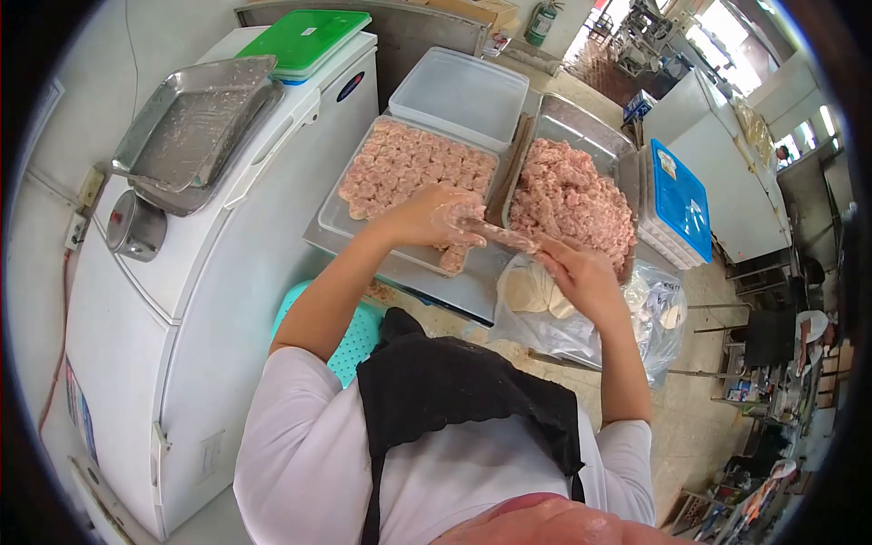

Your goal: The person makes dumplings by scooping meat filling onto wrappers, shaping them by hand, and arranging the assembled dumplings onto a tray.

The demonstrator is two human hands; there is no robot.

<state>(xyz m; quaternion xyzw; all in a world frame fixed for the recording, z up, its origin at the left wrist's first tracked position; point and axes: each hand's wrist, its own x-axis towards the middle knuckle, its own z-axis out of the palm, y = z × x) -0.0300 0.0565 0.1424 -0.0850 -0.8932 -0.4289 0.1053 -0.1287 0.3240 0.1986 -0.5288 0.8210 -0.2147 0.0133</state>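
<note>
My left hand (440, 216) is over the front part of a clear tray (329, 214) filled with rows of small meat portions (413, 159). Its fingers curl round something I cannot make out. My right hand (574, 270) grips a long spatula-like tool (502, 236) smeared with meat, whose far end reaches my left hand. To the right, a metal pan (581, 113) holds a large heap of ground meat (572, 195). Just below my right hand lie round pale wrappers (529, 289) in a plastic bag (570, 336).
An empty plastic container (460, 95) sits behind the filled tray. Blue-lidded boxes (681, 202) stand right of the pan. On the white freezer (245, 245) at left are metal trays (195, 123), a pot (136, 225) and a green-lidded box (304, 41). A turquoise basket (356, 341) is below.
</note>
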